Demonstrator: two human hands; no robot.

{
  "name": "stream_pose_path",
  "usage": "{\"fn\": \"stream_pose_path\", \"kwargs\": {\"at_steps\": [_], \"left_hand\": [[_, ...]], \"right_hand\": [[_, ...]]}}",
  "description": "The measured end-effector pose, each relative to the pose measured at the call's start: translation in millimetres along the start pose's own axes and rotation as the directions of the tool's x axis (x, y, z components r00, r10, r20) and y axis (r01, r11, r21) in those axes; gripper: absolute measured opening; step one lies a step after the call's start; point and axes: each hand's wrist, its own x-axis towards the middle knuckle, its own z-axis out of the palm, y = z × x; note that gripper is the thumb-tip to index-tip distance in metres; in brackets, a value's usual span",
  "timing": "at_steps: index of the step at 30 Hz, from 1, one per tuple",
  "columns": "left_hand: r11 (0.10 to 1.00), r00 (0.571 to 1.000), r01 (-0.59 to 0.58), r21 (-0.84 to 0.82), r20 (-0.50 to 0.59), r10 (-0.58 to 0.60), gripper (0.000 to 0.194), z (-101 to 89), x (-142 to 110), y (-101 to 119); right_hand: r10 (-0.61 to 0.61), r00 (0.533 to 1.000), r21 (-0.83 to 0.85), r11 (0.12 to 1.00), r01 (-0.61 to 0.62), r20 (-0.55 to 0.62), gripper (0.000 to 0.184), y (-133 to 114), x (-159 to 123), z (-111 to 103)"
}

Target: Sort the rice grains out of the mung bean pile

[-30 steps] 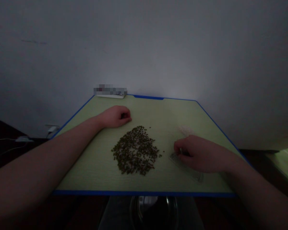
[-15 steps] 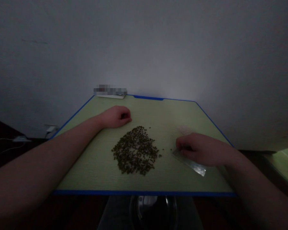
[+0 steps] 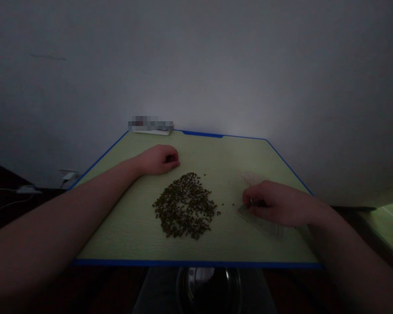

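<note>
My left hand (image 3: 160, 159) rests on the left half of the table with its fingers curled closed, and nothing shows in it. On the right, my right hand (image 3: 275, 203) is closed in a pinch on a thin clear plastic bag (image 3: 260, 223), which lies flat under and in front of the fingers and is hard to see. Between the hands spreads a pile of small dark green-brown grains (image 3: 185, 207), perhaps beans or seeds. A few loose grains (image 3: 223, 204) lie between the pile and my right hand.
A pale, flat object (image 3: 151, 131), partly blurred out, lies at the table's back left corner. The greenish table (image 3: 212, 152) has a blue edge and meets a wall. Below its front edge, a shiny metal bowl (image 3: 237, 288) sits on my lap. White cables and a plug (image 3: 70, 176) are left.
My right hand has shifted slightly to the right. The bag under it has lost its bright glint and looks flatter and fainter. My left hand and the pile stay still.
</note>
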Motion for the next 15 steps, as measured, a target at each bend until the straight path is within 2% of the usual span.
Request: {"fn": "stream_pose_path", "kwargs": {"at_steps": [6,9,15], "left_hand": [[1.0,1.0,0.022,-0.011,0.006,-0.022,0.029,0.5,0,-1],[1.0,1.0,0.018,-0.007,0.016,-0.018,0.03,0.7,0,-1],[0.999,0.999,0.026,-0.018,0.018,-0.026,0.028,-1.0,0,1]], "right_hand": [[-0.039,0.999,0.094,0.995,0.04,-0.01,0.012,-17,4,7],[0.013,1.0,0.074,0.997,-0.011,-0.023,0.015,-26,9,12],[0.096,0.987,0.061,0.994,-0.089,-0.126,0.019,-33,18,17]]}}
